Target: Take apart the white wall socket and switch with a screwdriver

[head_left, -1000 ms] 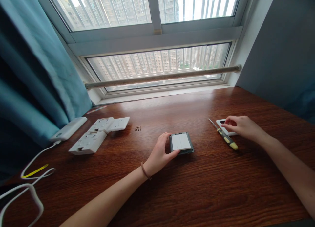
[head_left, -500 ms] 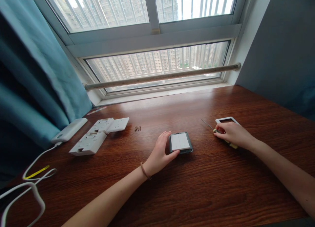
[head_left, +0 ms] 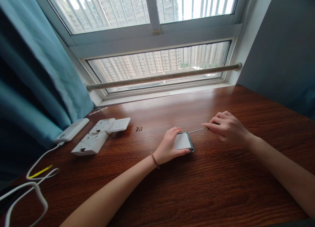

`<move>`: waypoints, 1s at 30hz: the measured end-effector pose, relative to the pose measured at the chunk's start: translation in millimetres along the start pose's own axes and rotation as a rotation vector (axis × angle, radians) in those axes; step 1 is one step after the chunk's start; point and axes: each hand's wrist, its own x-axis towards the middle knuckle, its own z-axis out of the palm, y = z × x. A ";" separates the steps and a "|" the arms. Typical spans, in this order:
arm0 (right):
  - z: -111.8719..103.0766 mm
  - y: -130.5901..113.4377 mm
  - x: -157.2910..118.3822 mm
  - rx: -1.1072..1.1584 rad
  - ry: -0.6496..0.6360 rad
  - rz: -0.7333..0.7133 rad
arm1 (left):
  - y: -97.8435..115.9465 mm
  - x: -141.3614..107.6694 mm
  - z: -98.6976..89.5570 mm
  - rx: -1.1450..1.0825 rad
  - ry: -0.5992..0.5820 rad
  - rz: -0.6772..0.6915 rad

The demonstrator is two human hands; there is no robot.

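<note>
A wall switch (head_left: 182,141) with a white face and a dark grey base lies flat on the brown table. Fingers and thumb of my left hand (head_left: 169,145) hold it from opposite edges, closed round its left part. My right hand (head_left: 227,128) is closed on a screwdriver (head_left: 196,130), whose handle is mostly hidden in the fingers. Its thin metal shaft points left, and the tip meets the switch's far right corner. Several small screws (head_left: 139,128) lie on the table left of the switch.
Farther left are white socket parts (head_left: 91,143) with a faceplate (head_left: 120,124) leaning out. Beside the blue curtain (head_left: 71,99) lies a white power strip (head_left: 71,131), its cable (head_left: 40,194) looping forward near a yellow strip (head_left: 41,171). A window rail (head_left: 167,76) runs behind the table.
My right hand has moved left with the screwdriver, bringing the tip to the switch. My left hand has shifted right and closed on the switch. The white frame by my right hand no longer shows.
</note>
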 end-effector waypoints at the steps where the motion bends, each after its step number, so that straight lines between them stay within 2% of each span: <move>1: 0.3 -1.7 -2.6 0.010 0.016 0.008 | 0.1 0.5 0.9 -0.009 0.000 -0.004; 6: -3.9 -11.9 -12.0 0.030 -0.001 0.045 | 1.2 0.0 1.0 -0.037 -0.014 -0.023; 10: -5.3 -15.3 -11.9 0.011 -0.016 0.017 | 3.0 -0.5 -0.4 -0.037 -0.019 -0.010; 19: -1.7 -18.0 -12.9 0.070 0.053 -0.001 | 4.7 -2.9 -0.6 -0.056 -0.046 0.003; 24: 13.9 -13.0 -14.5 0.227 -0.072 0.027 | 5.2 -3.2 -0.9 -0.007 -0.073 0.021; 30: 24.6 -17.1 -17.0 0.432 -0.194 0.188 | 6.7 -4.6 -0.6 0.045 -0.085 0.046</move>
